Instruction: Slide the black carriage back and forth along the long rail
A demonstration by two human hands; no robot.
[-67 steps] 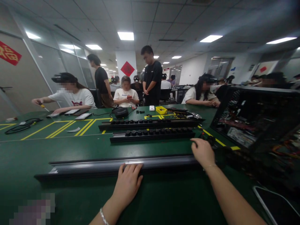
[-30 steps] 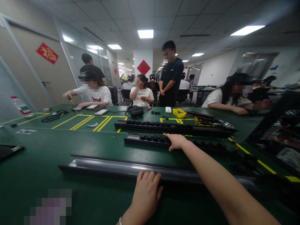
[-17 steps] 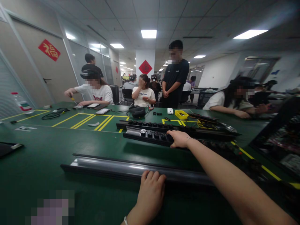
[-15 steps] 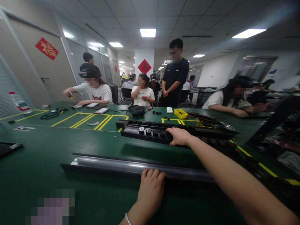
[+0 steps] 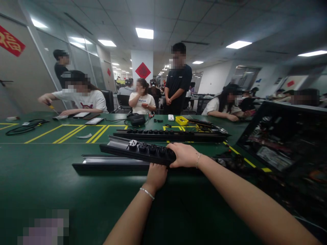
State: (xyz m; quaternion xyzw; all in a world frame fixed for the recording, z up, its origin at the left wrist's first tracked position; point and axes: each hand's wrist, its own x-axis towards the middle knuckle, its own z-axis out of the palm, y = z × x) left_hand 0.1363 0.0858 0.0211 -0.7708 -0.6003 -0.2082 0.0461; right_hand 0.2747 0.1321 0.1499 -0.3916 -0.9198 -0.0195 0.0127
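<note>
My right hand (image 5: 184,154) is closed around a long black metal channel with round black socket-like parts (image 5: 135,154), tilted above the table with its left end toward the far side. The part nearest the left end has a silvery top. Below and partly behind it lies a bare black rail (image 5: 109,166) with a shiny grey trough. My left hand (image 5: 157,175) grips that rail's near side; its fingertips are hidden under the raised channel. A similar channel (image 5: 143,134) with a row of black parts rests farther back.
Green table (image 5: 51,177) with yellow tape lines. Toward the back are a yellow tray (image 5: 182,120), a black case (image 5: 136,119) and a coiled cable (image 5: 25,127). An open black casing (image 5: 288,136) with wiring stands at the right. Several people sit or stand beyond.
My right hand has brought the channel with round parts nearer and raised it over the bare rail. My left hand and the bare rail have moved farther from me. The view has turned right.
</note>
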